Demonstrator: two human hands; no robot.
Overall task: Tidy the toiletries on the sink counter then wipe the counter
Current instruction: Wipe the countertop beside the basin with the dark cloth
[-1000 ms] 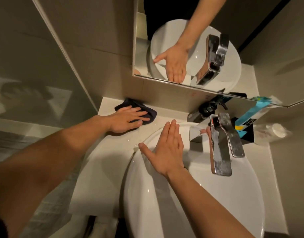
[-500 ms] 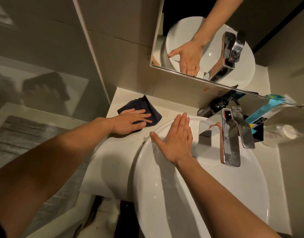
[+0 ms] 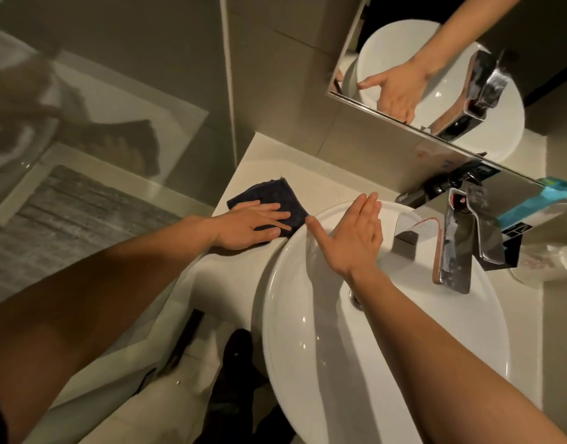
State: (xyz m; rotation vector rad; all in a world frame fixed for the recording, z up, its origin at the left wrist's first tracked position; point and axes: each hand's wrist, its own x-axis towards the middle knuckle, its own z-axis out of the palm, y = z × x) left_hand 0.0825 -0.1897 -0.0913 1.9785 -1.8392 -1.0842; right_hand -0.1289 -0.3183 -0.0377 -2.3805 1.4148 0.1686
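My left hand (image 3: 250, 224) lies flat on a dark blue cloth (image 3: 277, 195), pressing it onto the pale counter (image 3: 266, 155) left of the white basin (image 3: 307, 331). My right hand (image 3: 352, 238) rests flat, fingers together, on the basin's far rim and holds nothing. Toiletries stand at the back right behind the tap: a blue and black tube or box (image 3: 519, 216) and a clear bottle (image 3: 551, 254) lying against the wall.
A chrome tap (image 3: 458, 245) juts over the basin. A mirror (image 3: 435, 59) hangs above the counter and reflects my right hand. A glass shower screen (image 3: 99, 123) borders the counter on the left. The counter's front edge drops to the floor below.
My left hand and the cloth have slid nearer along the counter, close against the basin's rim. The view has shifted right. My right hand stays on the rim.
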